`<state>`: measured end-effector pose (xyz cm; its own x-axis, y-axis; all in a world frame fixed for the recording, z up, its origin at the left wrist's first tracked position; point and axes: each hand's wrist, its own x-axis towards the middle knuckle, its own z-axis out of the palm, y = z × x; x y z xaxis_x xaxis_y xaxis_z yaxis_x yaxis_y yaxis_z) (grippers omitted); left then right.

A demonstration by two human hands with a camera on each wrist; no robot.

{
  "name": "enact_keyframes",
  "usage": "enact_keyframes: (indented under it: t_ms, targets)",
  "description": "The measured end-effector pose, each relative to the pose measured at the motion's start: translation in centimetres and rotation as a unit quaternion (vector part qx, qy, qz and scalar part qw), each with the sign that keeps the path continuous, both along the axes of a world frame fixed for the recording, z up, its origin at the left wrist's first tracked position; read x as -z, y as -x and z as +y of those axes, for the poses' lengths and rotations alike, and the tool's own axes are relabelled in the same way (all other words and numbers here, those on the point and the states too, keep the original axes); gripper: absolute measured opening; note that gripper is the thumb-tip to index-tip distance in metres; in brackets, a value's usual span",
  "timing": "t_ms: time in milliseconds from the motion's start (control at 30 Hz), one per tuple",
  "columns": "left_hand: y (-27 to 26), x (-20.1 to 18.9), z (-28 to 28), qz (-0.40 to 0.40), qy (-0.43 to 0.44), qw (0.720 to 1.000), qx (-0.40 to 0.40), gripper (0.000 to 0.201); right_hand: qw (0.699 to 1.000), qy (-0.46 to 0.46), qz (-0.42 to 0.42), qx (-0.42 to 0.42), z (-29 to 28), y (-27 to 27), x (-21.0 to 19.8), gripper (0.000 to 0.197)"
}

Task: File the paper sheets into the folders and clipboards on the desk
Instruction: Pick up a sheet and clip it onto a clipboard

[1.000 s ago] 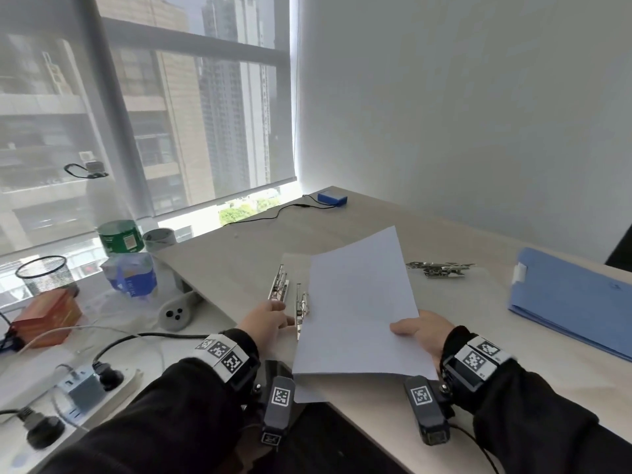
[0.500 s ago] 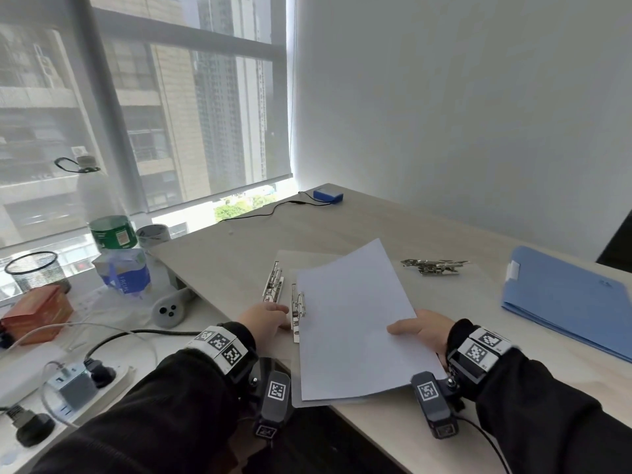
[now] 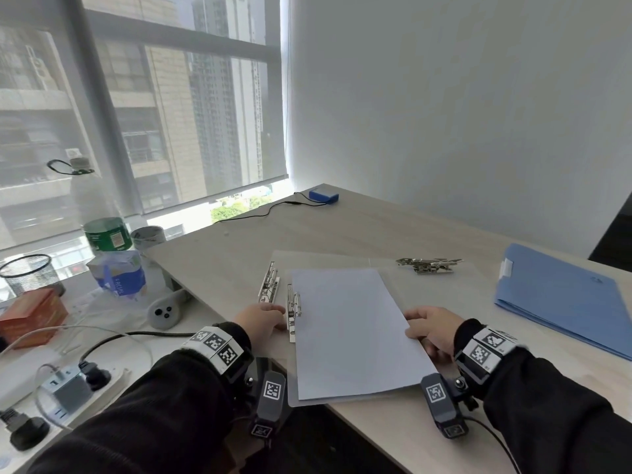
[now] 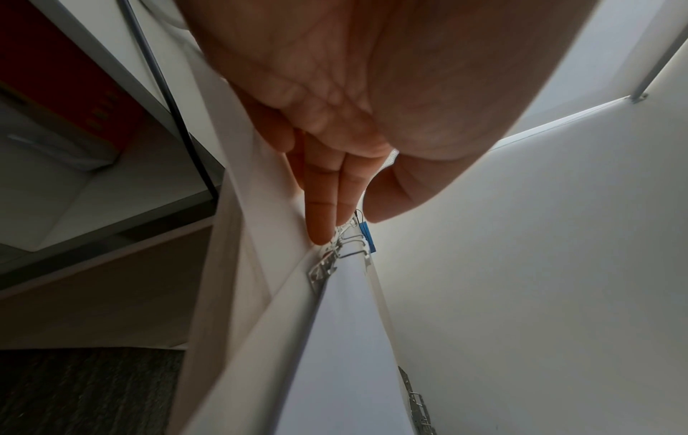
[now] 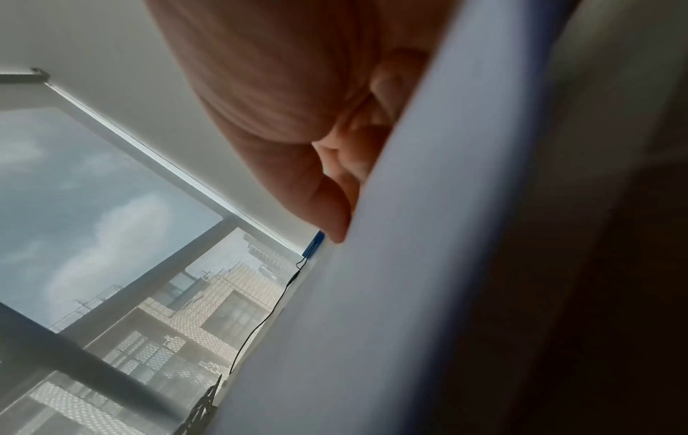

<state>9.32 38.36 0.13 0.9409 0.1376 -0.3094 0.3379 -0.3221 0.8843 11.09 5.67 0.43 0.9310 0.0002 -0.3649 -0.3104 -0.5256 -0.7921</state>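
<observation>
A white paper sheet (image 3: pixel 345 330) lies almost flat on an open grey translucent folder (image 3: pixel 393 265) at the desk's near edge. Its left edge sits against the folder's metal clip (image 3: pixel 294 309). My left hand (image 3: pixel 270 313) rests beside that clip; in the left wrist view its straight fingers (image 4: pixel 322 223) touch the clip (image 4: pixel 327 265), thumb apart. My right hand (image 3: pixel 419 323) pinches the sheet's right edge, thumb on top. In the right wrist view the thumb (image 5: pixel 331 217) presses on the sheet (image 5: pixel 409 294) and the other fingers are hidden behind it.
A closed blue folder (image 3: pixel 561 302) lies at the right. A second clip (image 3: pixel 270 282) and a loose metal clip (image 3: pixel 427 265) sit on the grey folder. A blue box (image 3: pixel 323 195) with a cable is at the far corner. Left of the desk: bottle, cup, power strip.
The sheet has come down from a raised tilt to nearly flat on the grey folder, its left edge now at the clip. Both hands stayed at their sides of it.
</observation>
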Motion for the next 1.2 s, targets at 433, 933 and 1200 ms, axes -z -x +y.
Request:
enact_keyframes:
  t_ms: [433, 933, 1200]
  targets:
    - [-3.1, -2.2, -1.5, 0.007, -0.001, 0.999, -0.035, 0.016, 0.998, -0.066, -0.010, 0.014, 0.6, 0.5, -0.1, 0.037]
    - [-1.3, -1.4, -0.6, -0.081, 0.015, 0.996, -0.030, 0.017, 0.992, -0.118, -0.001, 0.050, 0.6, 0.6, 0.0, 0.032]
    - [-0.8, -0.2, 0.1, -0.041, -0.061, 0.997, 0.023, 0.013, 0.993, -0.109, -0.004, 0.045, 0.6, 0.8, -0.1, 0.033]
